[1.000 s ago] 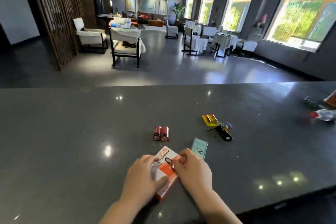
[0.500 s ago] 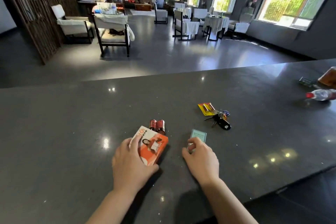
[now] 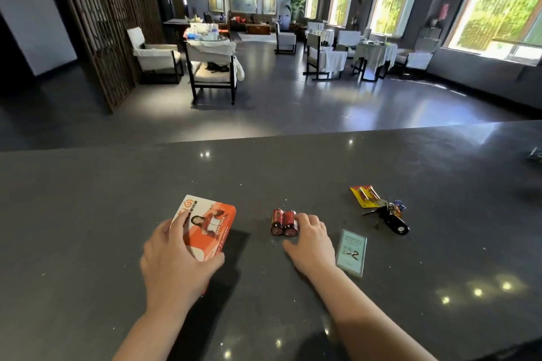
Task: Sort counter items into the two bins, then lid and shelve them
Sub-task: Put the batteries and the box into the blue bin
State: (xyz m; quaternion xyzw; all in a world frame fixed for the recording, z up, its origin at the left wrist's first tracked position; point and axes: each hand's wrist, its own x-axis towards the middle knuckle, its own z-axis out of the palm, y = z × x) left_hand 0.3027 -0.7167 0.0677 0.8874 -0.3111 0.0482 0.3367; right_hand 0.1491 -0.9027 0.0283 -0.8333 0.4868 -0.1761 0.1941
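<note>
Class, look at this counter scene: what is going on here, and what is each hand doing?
A person is gathering small items on a dark counter. The left hand holds an orange and white box lifted off the counter. The right hand reaches to a pair of red batteries, fingers touching them. A pale green card, a bunch of keys and a yellow packet lie untouched. No bins are in view.

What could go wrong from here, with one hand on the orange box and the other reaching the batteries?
1. The right hand only touches the batteries at their side; the pair of round cells could roll or split apart on the smooth counter.
2. The left hand holds the orange box lifted at one end, so it might slip.
3. No bins are in view, so carrying both at once risks a drop.
</note>
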